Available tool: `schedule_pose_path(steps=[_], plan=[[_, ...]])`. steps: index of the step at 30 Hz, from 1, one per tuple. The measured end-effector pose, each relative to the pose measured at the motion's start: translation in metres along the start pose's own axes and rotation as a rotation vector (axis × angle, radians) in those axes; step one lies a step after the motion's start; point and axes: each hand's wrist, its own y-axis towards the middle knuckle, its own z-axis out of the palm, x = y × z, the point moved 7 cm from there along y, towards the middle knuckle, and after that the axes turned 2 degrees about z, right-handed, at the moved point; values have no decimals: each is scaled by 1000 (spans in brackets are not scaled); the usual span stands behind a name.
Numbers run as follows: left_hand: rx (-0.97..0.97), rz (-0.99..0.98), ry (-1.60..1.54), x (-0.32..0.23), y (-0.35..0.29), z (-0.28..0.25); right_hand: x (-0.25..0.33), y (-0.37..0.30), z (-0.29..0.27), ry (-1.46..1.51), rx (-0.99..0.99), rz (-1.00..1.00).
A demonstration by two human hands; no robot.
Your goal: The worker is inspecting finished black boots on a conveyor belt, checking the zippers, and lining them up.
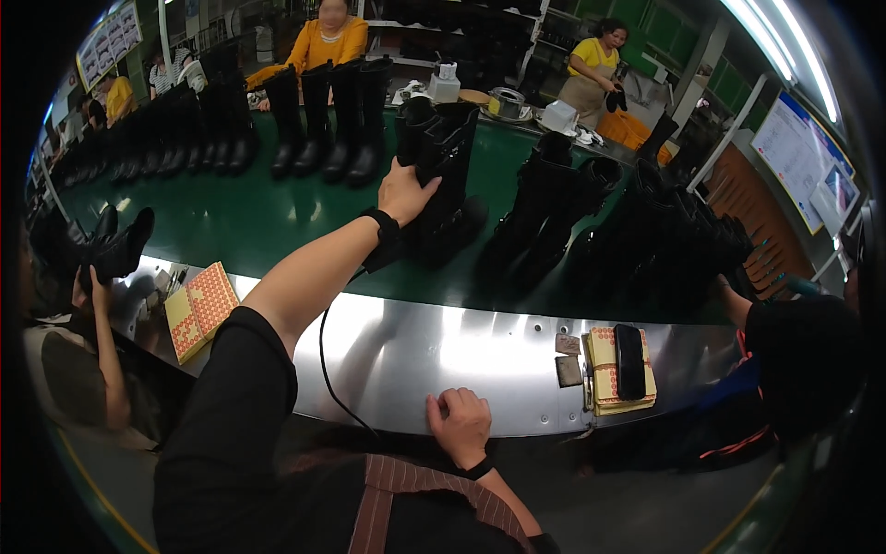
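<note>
My left hand (pixel 403 196) reaches far forward and is closed round the shaft of a tall black boot (pixel 452 152). That boot stands beside another dark one on the green work surface (pixel 314 208), close enough that their outlines merge. My right hand (pixel 461 427) rests at the front edge of the metal ledge (pixel 415 346), fingers curled in, with nothing visible in it. From a black band on my left wrist a dark cord (pixel 323 351) hangs across the ledge.
Black boots (pixel 341 129) stand in rows left and right. On the ledge lie patterned yellow pads (pixel 604 383), a phone (pixel 629 360) and small dark blocks (pixel 568 371). Co-workers flank me; one holds a boot (pixel 120 249) at left. Two people in yellow (pixel 328 42) are across the table.
</note>
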Motion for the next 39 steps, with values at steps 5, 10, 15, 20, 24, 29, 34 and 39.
schedule_pose_path(steps=[5,10,15,20,24,29,34,39], plan=[[153,-22,103,-33,-13,-45,-1,0,-3,29,84,54],[189,340,104,-129,-77,-114,6,24,-38,374,43,134],[280,380,63,-165,-146,-150,57,45,-50,345,48,-52],[139,519,6,-175,-168,-167,65,40,-57,281,-31,-27],[149,492,38,-167,-170,-168,4,-3,-70,451,90,137],[119,560,-12,-160,-179,-174,-139,-144,-148,112,-89,638],[81,525,-38,-150,-188,-179,-139,-303,-377,-1103,-275,957],[90,553,-45,-150,-190,-179,39,-245,-566,-1779,-728,665]])
